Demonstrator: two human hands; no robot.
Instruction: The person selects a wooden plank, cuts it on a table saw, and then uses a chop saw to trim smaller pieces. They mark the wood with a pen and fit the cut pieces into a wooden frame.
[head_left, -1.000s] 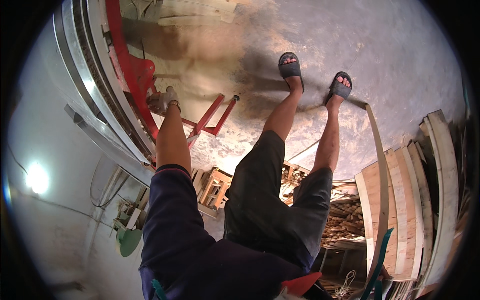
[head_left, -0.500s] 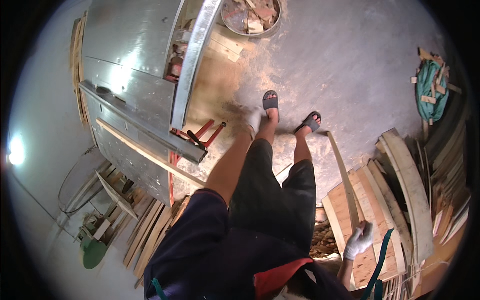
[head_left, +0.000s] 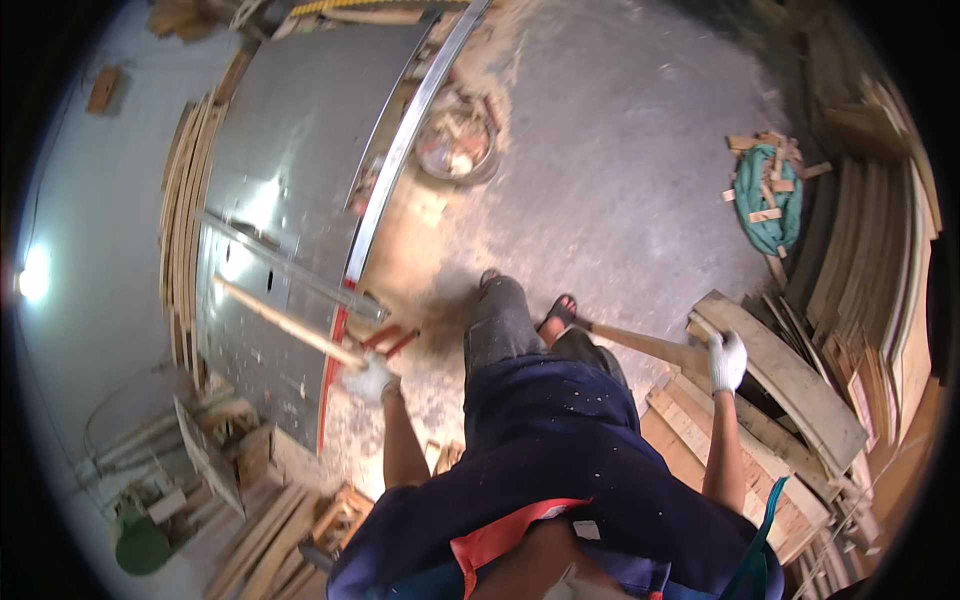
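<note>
My left hand (head_left: pixel 370 380), in a white work glove, is closed round the near end of a narrow wooden strip (head_left: pixel 288 323). That strip reaches over a grey metal machine table (head_left: pixel 300 130), alongside a metal fence bar (head_left: pixel 300 268). On the other side my right hand (head_left: pixel 728 362), also gloved, grips the upper end of a wooden board (head_left: pixel 650 345), which slopes down toward my foot. Both hands are slightly blurred, and the fingers of the left are partly hidden.
A round tub (head_left: pixel 457 145) of wood scraps stands by the table's metal rail (head_left: pixel 415 130). At right lie a green sack (head_left: pixel 768 205) with offcuts and stacked boards (head_left: pixel 780 375). More planks (head_left: pixel 190 230) lean at the left wall. Sawdust covers the floor near the table.
My left hand has come back from low beside my leg to the strip's near end. My right hand has moved forward with the board, and my body has shifted back from the tub.
</note>
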